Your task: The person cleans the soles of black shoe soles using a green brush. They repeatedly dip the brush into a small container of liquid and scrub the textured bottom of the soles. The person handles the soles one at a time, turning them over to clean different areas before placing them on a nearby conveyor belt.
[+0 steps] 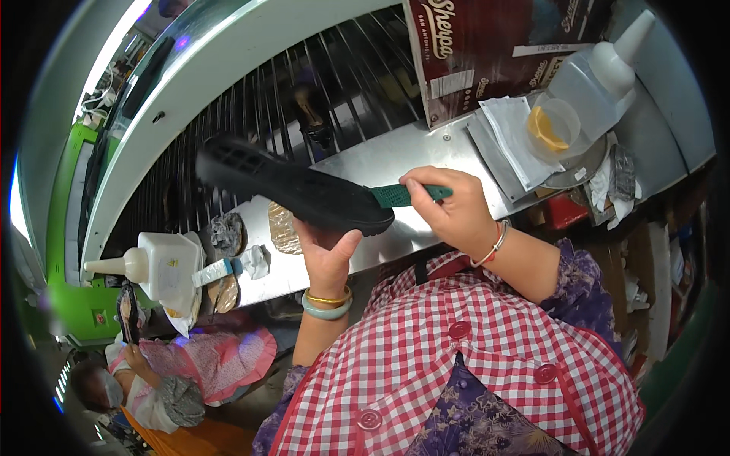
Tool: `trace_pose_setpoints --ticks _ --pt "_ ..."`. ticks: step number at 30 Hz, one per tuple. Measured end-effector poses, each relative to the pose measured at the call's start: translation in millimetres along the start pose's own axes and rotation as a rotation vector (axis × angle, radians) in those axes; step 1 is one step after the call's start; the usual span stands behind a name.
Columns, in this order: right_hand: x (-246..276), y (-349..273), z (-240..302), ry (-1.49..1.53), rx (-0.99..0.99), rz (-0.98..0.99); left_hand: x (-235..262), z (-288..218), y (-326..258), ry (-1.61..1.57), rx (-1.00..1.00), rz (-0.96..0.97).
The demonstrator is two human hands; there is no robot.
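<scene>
My left hand [327, 254] holds a black shoe sole [289, 186] from below, its length running up to the left over the metal worktop [395, 156]. My right hand [452, 209] grips the green handle of a brush [399, 195], whose end meets the near end of the sole. Both wrists wear bracelets. I wear a red and white checked apron.
A white squeeze bottle [608, 72] and a clear cup with yellow glue [551, 125] stand at the right by a dark red box [487, 45]. Another squeeze bottle [156, 262] sits at the left. A dark roller conveyor [319, 83] runs behind. A seated person [175, 372] works at lower left.
</scene>
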State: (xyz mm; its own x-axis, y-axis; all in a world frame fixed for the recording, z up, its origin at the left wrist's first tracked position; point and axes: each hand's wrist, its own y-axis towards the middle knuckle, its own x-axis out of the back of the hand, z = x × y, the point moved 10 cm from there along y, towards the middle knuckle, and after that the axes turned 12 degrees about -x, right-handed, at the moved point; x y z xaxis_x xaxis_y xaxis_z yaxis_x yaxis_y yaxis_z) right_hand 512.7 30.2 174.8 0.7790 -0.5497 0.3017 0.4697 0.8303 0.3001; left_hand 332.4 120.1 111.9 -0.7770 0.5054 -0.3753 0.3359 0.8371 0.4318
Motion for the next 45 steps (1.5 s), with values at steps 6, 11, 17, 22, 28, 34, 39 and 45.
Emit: trace_pose_setpoints --ticks 6,11,17,22,28,34,39,45 --pt "8.9 0.7 -39.2 0.304 -0.228 -0.064 -20.7 -19.0 -5.6 0.293 -0.226 0.184" --pt "5.6 2.0 -49.8 0.395 -0.317 -0.058 -47.1 -28.1 -2.8 0.447 -0.288 0.329" --pt "12.1 5.2 -78.6 0.433 -0.528 0.038 -43.2 -0.9 -21.6 1.127 -0.401 0.691" --pt "34.7 25.2 -60.9 0.635 -0.451 -0.007 13.3 19.3 -22.5 0.203 0.258 0.023" --pt "-33.0 38.6 -17.0 0.613 -0.337 0.448 -11.6 33.8 -77.8 -0.998 0.704 -0.106" --pt "-100.5 16.9 -14.0 0.534 -0.395 0.71 -14.9 38.6 -93.6 -1.191 0.755 -0.126" --pt "-116.2 5.5 -13.3 0.34 -0.32 0.617 -16.8 39.1 -89.8 -1.222 0.758 -0.135" --pt "-88.2 18.0 -42.4 0.237 -0.346 0.407 -8.4 41.3 -90.9 -1.196 0.718 -0.122"
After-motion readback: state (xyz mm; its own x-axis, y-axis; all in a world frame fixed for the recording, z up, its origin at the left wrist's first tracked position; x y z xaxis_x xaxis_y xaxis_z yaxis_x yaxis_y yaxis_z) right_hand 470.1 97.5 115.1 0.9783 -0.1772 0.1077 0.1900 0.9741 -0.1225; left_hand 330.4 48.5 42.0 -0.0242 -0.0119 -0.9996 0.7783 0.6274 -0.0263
